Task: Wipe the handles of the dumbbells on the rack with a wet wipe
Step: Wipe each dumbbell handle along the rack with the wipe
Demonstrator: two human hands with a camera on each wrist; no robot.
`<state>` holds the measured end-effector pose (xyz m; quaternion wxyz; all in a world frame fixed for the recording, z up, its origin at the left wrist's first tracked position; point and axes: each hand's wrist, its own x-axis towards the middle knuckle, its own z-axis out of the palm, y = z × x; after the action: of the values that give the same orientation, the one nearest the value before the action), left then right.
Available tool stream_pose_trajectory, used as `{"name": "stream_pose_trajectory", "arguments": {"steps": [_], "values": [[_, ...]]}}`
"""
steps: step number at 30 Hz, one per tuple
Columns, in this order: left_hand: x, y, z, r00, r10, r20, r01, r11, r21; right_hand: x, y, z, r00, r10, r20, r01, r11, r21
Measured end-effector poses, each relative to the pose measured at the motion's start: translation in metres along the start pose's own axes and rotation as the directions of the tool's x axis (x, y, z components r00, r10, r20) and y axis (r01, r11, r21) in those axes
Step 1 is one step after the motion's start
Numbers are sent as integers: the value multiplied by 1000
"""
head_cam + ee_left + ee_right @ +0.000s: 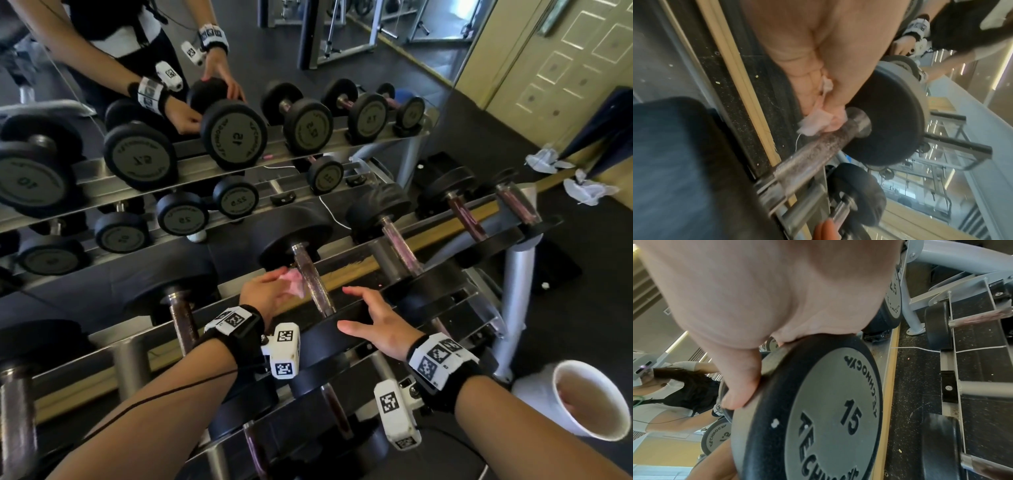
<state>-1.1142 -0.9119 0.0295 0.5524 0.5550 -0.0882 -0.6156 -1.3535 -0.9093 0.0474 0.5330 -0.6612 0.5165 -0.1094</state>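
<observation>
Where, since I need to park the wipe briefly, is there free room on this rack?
Freest: the gap between the 15 dumbbell's handle and the next handle rightward, backed by bare rack rail. Crowded: left hand with the wipe on the handle's other side; right hand on its near weight.

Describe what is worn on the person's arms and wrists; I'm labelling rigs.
Both forearms are bare, without sleeves. Each wrist has a black strap with white square-code tags and a white boxy camera bearing black codes: left wrist, right wrist. A thin black cable runs along the left forearm.

dumbbells (310, 274) on rack (394, 236) | cup (589, 399) right of rack | mirror (171, 85) behind
</observation>
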Motion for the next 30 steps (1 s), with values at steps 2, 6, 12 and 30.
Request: {"name": "stream_pose_trajectory", "arguments": {"steps": [2, 6, 12, 30], "values": [[7, -4, 6, 999, 36, -11, -36, 999, -11, 0, 0, 0, 1000, 0, -4, 0, 1000, 9], [3, -17, 17, 997, 67, -25, -64, 992, 106, 0, -1, 2, 1000, 6, -16, -6, 1000, 23], [-20, -26, 14, 1000, 23, 10, -25, 957, 290, 1, -1, 3, 1000, -1, -21, 1, 1000, 28], [16, -11, 16, 931, 364, -18, -300, 792, 532, 1, 0, 2, 1000, -12, -19, 13, 998, 61]]}}
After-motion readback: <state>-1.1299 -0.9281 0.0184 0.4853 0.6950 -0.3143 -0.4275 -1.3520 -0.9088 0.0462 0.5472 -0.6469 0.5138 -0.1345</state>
